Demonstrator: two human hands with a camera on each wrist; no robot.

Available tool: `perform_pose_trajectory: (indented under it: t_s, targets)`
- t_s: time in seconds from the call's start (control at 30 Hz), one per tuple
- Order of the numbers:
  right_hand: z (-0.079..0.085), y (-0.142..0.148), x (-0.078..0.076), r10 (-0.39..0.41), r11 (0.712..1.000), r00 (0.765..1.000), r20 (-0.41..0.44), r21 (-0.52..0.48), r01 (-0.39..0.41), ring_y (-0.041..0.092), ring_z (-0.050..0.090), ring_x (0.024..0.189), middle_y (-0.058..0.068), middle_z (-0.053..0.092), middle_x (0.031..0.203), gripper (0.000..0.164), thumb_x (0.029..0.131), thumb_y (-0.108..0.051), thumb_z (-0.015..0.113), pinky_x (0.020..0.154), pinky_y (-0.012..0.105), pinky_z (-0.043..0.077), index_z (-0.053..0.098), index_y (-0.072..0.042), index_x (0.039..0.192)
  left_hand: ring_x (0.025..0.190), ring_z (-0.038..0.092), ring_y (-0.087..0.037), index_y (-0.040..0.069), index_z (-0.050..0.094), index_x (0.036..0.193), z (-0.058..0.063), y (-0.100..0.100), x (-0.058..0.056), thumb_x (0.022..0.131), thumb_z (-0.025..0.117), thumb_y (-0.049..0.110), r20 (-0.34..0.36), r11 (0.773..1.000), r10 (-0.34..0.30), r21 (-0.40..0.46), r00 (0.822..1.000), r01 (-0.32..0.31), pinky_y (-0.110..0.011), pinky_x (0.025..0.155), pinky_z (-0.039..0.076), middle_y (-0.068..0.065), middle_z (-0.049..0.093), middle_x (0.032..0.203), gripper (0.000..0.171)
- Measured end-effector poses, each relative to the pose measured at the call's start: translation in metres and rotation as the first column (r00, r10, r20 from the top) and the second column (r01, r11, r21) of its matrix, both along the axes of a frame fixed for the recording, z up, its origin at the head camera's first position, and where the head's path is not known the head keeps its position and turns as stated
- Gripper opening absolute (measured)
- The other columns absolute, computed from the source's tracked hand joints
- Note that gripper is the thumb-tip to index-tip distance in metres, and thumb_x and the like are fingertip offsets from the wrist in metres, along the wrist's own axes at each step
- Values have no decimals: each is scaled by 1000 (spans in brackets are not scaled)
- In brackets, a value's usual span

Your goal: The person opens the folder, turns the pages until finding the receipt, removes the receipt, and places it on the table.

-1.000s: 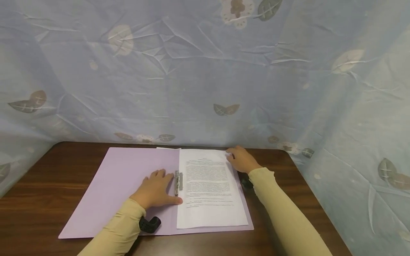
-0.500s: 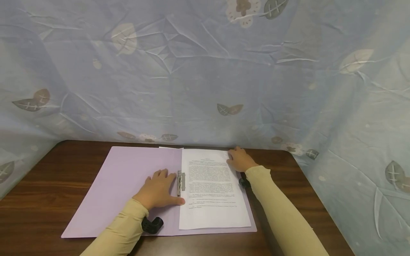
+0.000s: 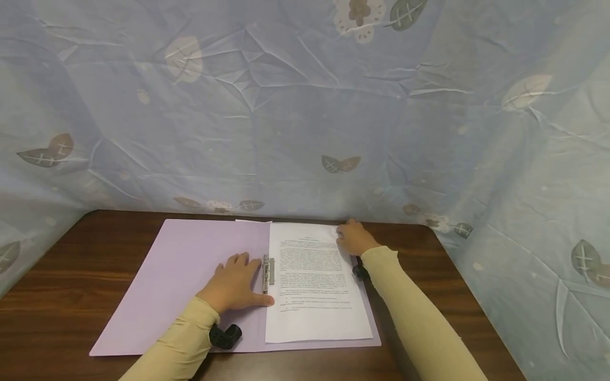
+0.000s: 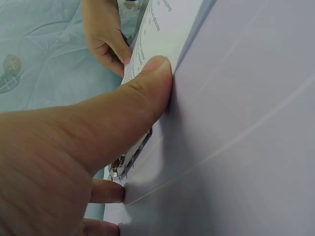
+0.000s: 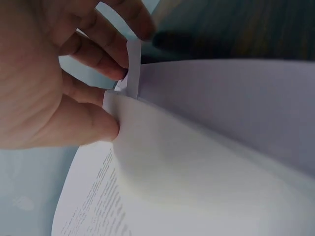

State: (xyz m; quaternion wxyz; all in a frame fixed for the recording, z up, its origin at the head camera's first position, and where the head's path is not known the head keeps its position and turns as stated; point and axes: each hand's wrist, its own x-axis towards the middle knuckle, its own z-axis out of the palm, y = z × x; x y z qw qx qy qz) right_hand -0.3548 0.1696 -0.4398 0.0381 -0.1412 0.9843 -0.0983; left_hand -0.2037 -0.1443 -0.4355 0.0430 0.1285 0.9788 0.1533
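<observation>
A lilac folder (image 3: 190, 254) lies spread on the table, a stack of printed paper sheets (image 3: 312, 286) on its right half. Beside the sheets' left edge is a metal clip (image 3: 265, 272) at the folder's spine. My left hand (image 3: 236, 286) rests with spread fingers on the folder near the clip, its thumb pressing the left edge of the sheets. At the top right corner of the stack, my right hand (image 3: 355, 239) pinches the paper between thumb and finger. In the right wrist view the held corner (image 5: 115, 105) curls up, and a narrow pale strip (image 5: 133, 69) stands beside the fingertips.
The dark wooden table (image 3: 43, 286) reaches back to a pale blue patterned cloth (image 3: 286, 132), which hangs behind it and at both sides. A white edge (image 3: 252, 220) pokes out past the folder's top. Black wrist mounts (image 3: 225, 336) sit under the sleeves.
My right wrist has shifted slightly left while its fingers stay at the sheets' top right corner. My left hand keeps its place on the folder.
</observation>
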Motion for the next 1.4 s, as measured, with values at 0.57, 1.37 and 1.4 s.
perform_pose_trajectory:
  t_s: [0.57,1.37,1.4]
  targets:
    - [5,-6,-2,-95,994,995,6,-48,96,41,59,128,21,64,137,44,97,-7,63,108,57,42,59,0,140,139,40,-57,-1,53,146,5,1,3,71,82,71,1,1000,-9,26,1000,9,-78,107,31,-35,44,150,108]
    - [34,28,29,35,916,988,149,-400,28,18,55,78,5,66,91,11,95,-16,70,68,31,44,70,-5,94,138,42,-56,0,54,146,-1,0,2,70,82,72,-20,1000,-6,0,1000,6,-78,105,33,-34,46,148,109]
    - [34,29,33,42,914,987,152,-404,23,18,54,76,4,65,88,11,95,-17,70,67,31,43,70,-6,92,137,42,-56,0,54,145,0,1,2,69,82,72,-22,1000,-8,-2,1000,8,-79,105,33,-35,46,148,109]
